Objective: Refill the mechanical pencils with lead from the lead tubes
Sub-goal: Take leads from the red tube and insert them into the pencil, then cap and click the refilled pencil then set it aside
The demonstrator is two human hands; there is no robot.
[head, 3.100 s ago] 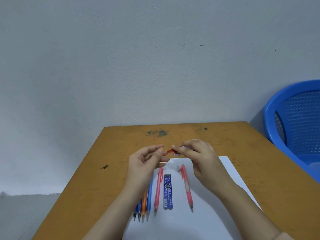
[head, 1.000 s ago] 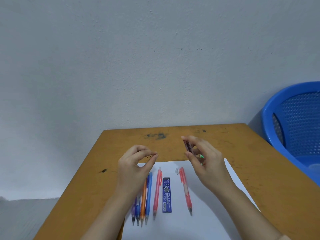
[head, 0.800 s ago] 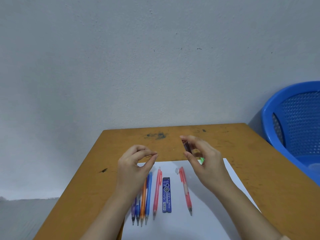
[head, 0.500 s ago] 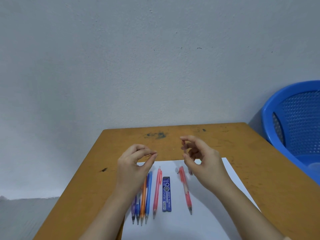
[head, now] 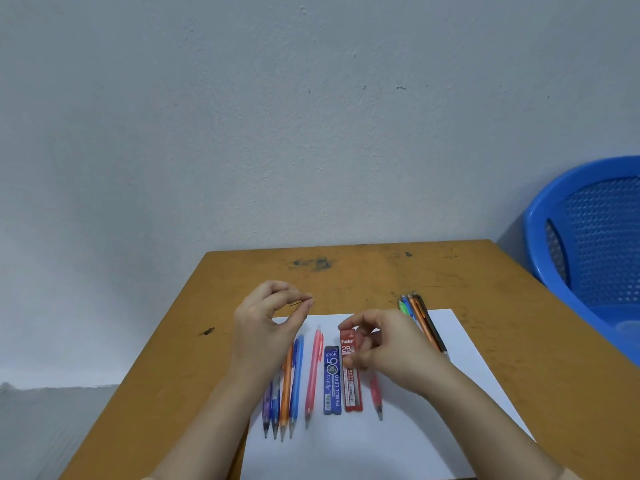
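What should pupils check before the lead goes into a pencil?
1. Lead pinched in left hand: ok.
2. Red tube down on the paper, beside the blue tube: ok.
3. Right hand free: not ok, it holds the red tube's upper end.
4. Pencil at hand: ok, a pink pencil lies on the paper between the hands.
5. That pencil's cap off: cannot tell.
6. Red tube closed: cannot tell.
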